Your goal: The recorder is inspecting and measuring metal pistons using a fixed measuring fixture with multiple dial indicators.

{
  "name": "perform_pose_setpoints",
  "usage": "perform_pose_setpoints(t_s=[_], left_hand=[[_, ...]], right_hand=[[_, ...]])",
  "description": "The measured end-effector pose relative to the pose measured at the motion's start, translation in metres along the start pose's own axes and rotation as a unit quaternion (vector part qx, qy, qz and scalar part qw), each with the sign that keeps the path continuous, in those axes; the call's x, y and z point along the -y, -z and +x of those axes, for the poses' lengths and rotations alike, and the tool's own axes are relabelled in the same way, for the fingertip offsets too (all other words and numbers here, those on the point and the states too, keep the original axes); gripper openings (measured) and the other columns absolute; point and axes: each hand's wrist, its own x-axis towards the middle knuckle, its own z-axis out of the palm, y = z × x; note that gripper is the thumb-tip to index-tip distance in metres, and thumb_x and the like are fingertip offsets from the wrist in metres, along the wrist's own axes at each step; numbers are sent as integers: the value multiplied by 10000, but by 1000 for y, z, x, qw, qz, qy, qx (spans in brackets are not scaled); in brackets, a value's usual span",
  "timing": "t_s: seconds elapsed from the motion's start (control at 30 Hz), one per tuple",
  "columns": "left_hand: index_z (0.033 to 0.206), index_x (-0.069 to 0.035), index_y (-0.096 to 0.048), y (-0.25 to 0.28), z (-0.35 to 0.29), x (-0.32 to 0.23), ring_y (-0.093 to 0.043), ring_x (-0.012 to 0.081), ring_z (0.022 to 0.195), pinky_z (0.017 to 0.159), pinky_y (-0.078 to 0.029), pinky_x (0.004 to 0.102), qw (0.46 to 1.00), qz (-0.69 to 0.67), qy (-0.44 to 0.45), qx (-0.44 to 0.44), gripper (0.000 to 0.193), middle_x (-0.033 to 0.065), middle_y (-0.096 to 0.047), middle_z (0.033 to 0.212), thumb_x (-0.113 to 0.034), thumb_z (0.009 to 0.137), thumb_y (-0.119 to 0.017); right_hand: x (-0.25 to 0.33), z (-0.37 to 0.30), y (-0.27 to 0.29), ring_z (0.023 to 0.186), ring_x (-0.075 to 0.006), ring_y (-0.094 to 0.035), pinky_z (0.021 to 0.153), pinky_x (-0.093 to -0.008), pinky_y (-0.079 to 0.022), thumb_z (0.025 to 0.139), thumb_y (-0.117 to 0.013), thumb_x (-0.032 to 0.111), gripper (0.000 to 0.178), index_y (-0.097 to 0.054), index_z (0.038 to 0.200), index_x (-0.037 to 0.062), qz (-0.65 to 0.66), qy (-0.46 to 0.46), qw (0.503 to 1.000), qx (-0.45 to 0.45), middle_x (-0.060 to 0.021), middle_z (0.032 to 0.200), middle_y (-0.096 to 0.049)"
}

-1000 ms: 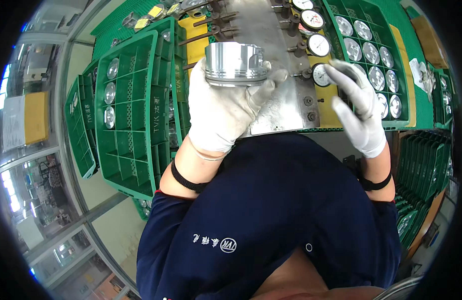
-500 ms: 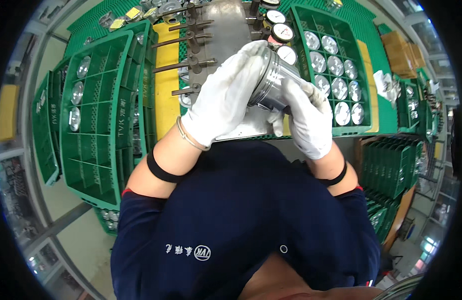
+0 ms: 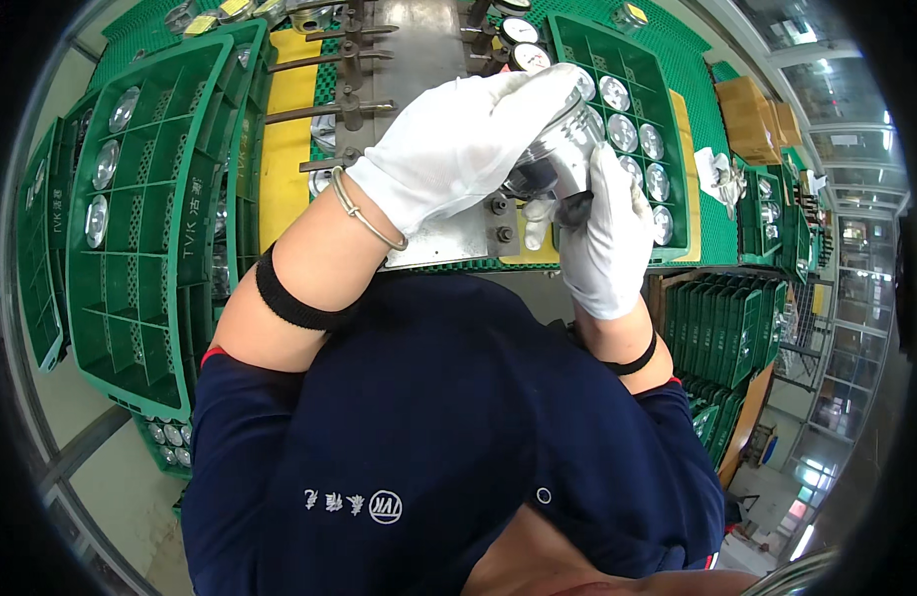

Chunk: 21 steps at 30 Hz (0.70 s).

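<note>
Above the near right corner of the polished steel plate (image 3: 419,70), I hold a shiny silver metal piston (image 3: 569,149), tilted. My white-gloved left hand (image 3: 448,144) is wrapped over its far left side, and my white-gloved right hand (image 3: 607,233) grips its near right side. A second ago it sat upright on my left hand alone, my right hand apart; now both are clamped on it, so, as I judge it, the weight is shared and the piston can be turned between them.

Just beyond it stand white-faced round dial gauges (image 3: 531,57). To the right lies a green plastic divided crate (image 3: 582,45) bearing round silver pistons (image 3: 622,132). On the left, past a yellow strip (image 3: 287,149), a larger green sectioned crate (image 3: 155,278) has three pistons in its leftmost column.
</note>
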Motion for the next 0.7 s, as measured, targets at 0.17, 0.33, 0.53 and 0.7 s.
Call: perform_pose_setpoints(t_s=[0.17,0.33,0.53,0.7], left_hand=[[1415,27,-478,-4,3,-6,-663,348,1040,891,-528,386,998,-50,24,5,524,221,-629,1268,-43,898,-513],[1378,11,-518,-4,9,-17,-675,367,1012,877,-544,418,1000,8,-7,-22,502,228,-647,1227,-31,878,-532],[1326,8,-544,-44,18,-17,-631,427,1056,897,-520,448,964,-221,121,88,352,231,-613,1249,-104,997,-487],[1411,-1,-481,-56,12,-35,-573,441,1194,973,-509,445,974,-112,-30,197,486,275,-514,1399,-149,955,-561]], right_hand=[[4,-4,0,526,-145,-632,519,-247,-499,1022,-569,239,290,-653,1055,-37,57,-44,997,-8,-134,720,-707],[11,-4,6,555,-120,-631,529,-239,-506,958,-645,119,197,-643,1108,-8,27,-67,997,12,-82,778,-699],[-4,-11,43,1006,-96,-622,852,-270,-538,888,-688,40,477,-547,1344,28,50,-59,992,98,-37,1170,-650],[1,-18,109,773,-75,-591,686,-254,-514,919,-671,140,406,-567,1304,63,-101,-162,969,157,-15,984,-661]])
